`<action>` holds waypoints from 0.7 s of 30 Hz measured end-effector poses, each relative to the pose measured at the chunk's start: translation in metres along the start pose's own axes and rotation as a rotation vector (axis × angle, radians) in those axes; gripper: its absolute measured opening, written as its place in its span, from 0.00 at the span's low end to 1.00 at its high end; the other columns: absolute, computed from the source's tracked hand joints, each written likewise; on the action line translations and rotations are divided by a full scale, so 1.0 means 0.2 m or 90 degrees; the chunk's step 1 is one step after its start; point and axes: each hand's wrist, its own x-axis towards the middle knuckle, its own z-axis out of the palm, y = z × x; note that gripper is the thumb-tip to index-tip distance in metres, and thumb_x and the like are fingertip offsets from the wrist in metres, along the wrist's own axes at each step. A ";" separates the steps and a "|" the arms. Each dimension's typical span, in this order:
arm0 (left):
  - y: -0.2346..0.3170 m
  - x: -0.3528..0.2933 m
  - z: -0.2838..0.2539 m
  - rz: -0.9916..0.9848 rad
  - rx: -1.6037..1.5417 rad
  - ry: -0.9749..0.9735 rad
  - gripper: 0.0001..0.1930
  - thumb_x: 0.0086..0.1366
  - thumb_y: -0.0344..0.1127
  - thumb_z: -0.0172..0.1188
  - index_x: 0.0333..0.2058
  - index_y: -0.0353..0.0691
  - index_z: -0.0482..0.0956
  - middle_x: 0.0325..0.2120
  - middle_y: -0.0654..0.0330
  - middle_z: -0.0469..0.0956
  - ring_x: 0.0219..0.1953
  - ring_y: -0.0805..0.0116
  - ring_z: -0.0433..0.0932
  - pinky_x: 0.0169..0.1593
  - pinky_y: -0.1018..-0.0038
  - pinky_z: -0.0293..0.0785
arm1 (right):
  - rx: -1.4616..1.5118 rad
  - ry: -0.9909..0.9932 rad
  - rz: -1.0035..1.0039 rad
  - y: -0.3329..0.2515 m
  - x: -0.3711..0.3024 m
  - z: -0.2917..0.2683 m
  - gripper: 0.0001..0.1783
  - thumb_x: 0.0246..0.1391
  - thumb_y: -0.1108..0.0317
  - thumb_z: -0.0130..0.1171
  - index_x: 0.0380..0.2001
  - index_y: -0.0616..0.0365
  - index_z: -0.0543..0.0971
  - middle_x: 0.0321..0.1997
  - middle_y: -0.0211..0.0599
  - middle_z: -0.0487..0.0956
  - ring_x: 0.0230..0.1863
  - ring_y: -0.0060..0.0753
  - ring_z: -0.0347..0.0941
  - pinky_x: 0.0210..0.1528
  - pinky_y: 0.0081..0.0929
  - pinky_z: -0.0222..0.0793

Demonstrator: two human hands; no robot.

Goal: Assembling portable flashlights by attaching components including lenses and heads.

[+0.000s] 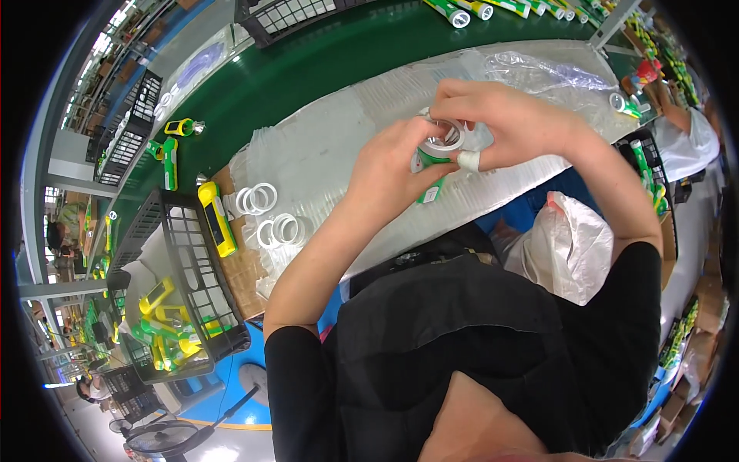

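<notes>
Over the plastic-covered work surface [331,146] I hold a green flashlight [432,191], its round head tipped up toward me. My left hand [385,169] is closed around the body just below the head. Curled over the top, my right hand [508,119] has its fingers and thumb on the white ring [459,139] at the flashlight's rim. A white wrap [469,160] covers the tip of the right thumb. Part of the flashlight's body is hidden by my fingers. Several loose white rings [263,197] lie on the surface left of my left forearm.
A yellow-and-green flashlight [216,219] lies beside a black crate [202,269] holding more of them. Behind runs a green belt [308,92], with a row of flashlights [500,6] at the far right. A white bag [570,246] sits by my lap. Another person [685,131] is at the right.
</notes>
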 end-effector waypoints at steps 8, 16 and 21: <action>-0.02 0.01 0.03 -0.003 0.005 -0.013 0.19 0.49 0.35 0.73 0.40 0.41 0.77 0.36 0.61 0.80 0.37 0.62 0.80 0.35 0.71 0.74 | -0.030 -0.161 0.071 0.00 0.05 -0.12 0.21 0.42 0.75 0.64 0.42 0.62 0.72 0.38 0.40 0.72 0.37 0.41 0.72 0.37 0.34 0.69; -0.06 0.02 0.06 0.062 0.039 0.008 0.19 0.46 0.34 0.74 0.38 0.43 0.78 0.31 0.61 0.79 0.31 0.65 0.77 0.32 0.72 0.74 | -0.049 -0.089 0.144 0.00 0.03 -0.05 0.23 0.39 0.64 0.70 0.36 0.62 0.71 0.29 0.41 0.75 0.29 0.45 0.72 0.33 0.35 0.70; -0.05 0.04 0.04 0.011 0.022 0.007 0.20 0.46 0.34 0.75 0.38 0.43 0.78 0.30 0.62 0.77 0.28 0.67 0.76 0.30 0.73 0.73 | -0.161 -0.084 0.419 -0.07 0.11 -0.04 0.27 0.43 0.50 0.68 0.33 0.63 0.72 0.21 0.40 0.72 0.25 0.43 0.71 0.29 0.38 0.66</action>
